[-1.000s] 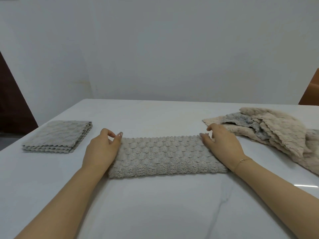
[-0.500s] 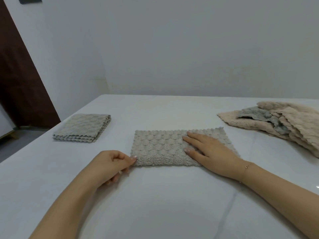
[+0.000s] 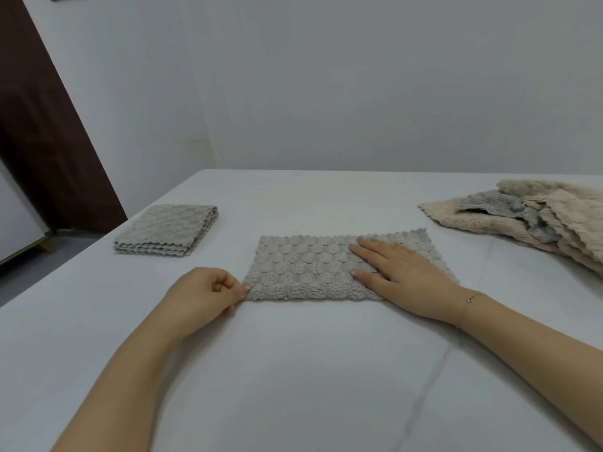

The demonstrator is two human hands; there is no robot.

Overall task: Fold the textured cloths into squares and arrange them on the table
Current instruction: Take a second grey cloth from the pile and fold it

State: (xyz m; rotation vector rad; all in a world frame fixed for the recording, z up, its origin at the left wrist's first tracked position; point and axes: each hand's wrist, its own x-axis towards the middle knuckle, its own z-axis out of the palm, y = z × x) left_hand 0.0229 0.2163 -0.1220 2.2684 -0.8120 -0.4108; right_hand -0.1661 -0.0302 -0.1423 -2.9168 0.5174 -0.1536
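- Half-folded cloth (image 3: 310, 269): a grey, bubble-textured rectangle lying flat at the middle of the table (image 3: 293, 386). It looks soft, light and limp, so it should bend wherever it is lifted and is best taken by a corner or short edge.
- Left hand (image 3: 202, 296): fingers curled, the grip pinching the cloth's near left corner, a sound hold for carrying that end across.
- Right hand (image 3: 401, 272): fingers straight, palm pressing the right half flat; it anchors rather than grasps.
- Folded cloth (image 3: 166, 231): a finished square with scalloped edges, far left.
- Unfolded pile (image 3: 535, 216): beige and grey cloths, crumpled, far right.
- Table surface: smooth, pale, probably slippery under fabric.
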